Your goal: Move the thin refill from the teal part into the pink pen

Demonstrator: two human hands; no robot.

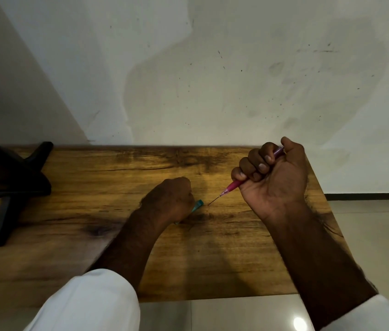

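My right hand (272, 177) is closed in a fist around the pink pen (232, 186), which slants down to the left. A thin dark refill (214, 201) sticks out of the pen's lower tip, and its end almost touches the wooden table (93, 187). My left hand (169, 199) rests low on the table with its fingers curled over the teal part (197, 204). Only the teal part's short end shows past the fingers. A small gap lies between the refill's tip and the teal part.
A black stand (16, 185) with crossed legs occupies the table's left side. A pale wall rises behind the table's far edge. The table's right edge (317, 187) and near edge drop to a light tiled floor (368, 235).
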